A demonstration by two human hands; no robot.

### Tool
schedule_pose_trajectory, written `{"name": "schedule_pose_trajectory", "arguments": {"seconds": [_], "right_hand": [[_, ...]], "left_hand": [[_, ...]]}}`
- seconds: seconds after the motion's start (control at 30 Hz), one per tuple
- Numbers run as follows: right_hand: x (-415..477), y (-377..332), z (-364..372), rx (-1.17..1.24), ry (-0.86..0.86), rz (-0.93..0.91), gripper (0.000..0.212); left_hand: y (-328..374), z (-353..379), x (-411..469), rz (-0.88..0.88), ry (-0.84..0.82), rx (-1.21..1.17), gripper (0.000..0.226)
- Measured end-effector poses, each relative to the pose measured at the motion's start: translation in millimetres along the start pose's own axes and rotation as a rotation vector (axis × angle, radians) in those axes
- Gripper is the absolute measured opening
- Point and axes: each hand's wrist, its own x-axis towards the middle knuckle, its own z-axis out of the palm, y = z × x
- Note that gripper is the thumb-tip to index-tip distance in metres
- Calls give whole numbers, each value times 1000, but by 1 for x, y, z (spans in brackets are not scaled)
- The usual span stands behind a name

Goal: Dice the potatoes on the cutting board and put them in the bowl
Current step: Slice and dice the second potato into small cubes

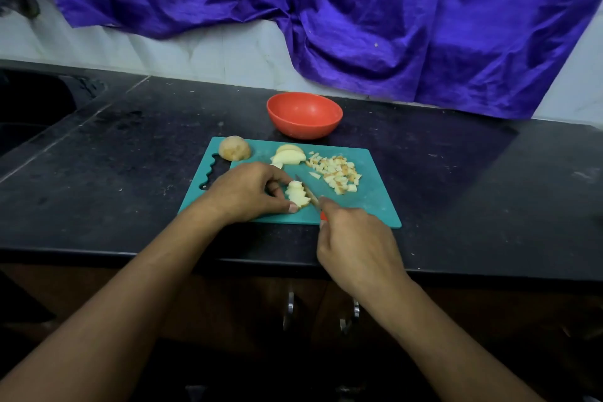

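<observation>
A teal cutting board (375, 202) lies on the black counter. My left hand (244, 192) pins a stack of potato slices (296, 194) near the board's middle. My right hand (355, 248) grips a knife (308, 194) with a red handle, its blade resting against the right side of those slices. A pile of diced potato (337, 173) lies on the board's right half. More slices (288, 155) sit at the back, and a potato half (234, 148) with skin sits at the back left corner. An empty red bowl (304, 114) stands just behind the board.
A purple cloth (391, 10) hangs over the wall behind the counter. A dark sink (29, 104) is set into the counter at the far left. Cabinet doors with metal handles (289, 310) are below the counter's front edge.
</observation>
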Motion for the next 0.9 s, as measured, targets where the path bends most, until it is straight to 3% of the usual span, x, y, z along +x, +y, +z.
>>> {"name": "schedule_pose_trajectory", "arguments": {"seconds": [0.3,0.43,0.63,0.9], "right_hand": [[19,6,-8,-26,-73,-80,46],[17,14,-13,23,-40,4,45],[13,3,-2,0,-26,-57,44],[16,5,-6,-8,-57,-62,46]], "left_hand": [[7,9,-2,-121,109,-48,50],[10,17,0,-190,134,-79,54],[13,18,3,-257,142,-69,53],[16,14,-1,-239,109,-109,55]]}}
